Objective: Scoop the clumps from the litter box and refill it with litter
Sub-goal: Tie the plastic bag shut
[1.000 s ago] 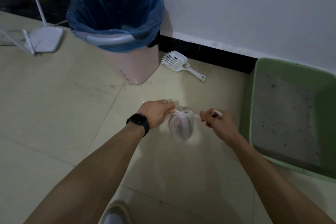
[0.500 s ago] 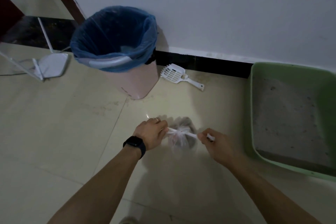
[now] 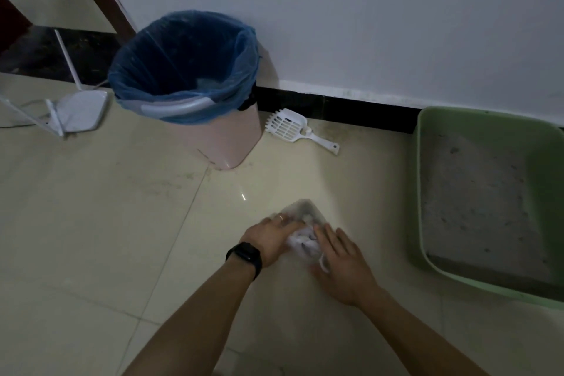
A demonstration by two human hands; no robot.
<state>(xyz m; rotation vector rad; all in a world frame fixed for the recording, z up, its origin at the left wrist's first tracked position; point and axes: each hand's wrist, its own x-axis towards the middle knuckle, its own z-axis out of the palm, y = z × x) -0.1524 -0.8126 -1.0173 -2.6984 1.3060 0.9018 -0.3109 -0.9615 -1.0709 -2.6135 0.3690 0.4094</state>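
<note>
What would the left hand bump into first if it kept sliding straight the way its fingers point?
The left hand points toward the right and is already against the small plastic bag, so the bag comes first. Beyond it likely waits the right hand, though depth is hard to judge.

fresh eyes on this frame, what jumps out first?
Both bare hands, left hand and right hand, working a small clear plastic bag on the cream tile floor. Behind them, a pink bin with a blue liner stands against the wall; the green litter tray sits at right.
</note>
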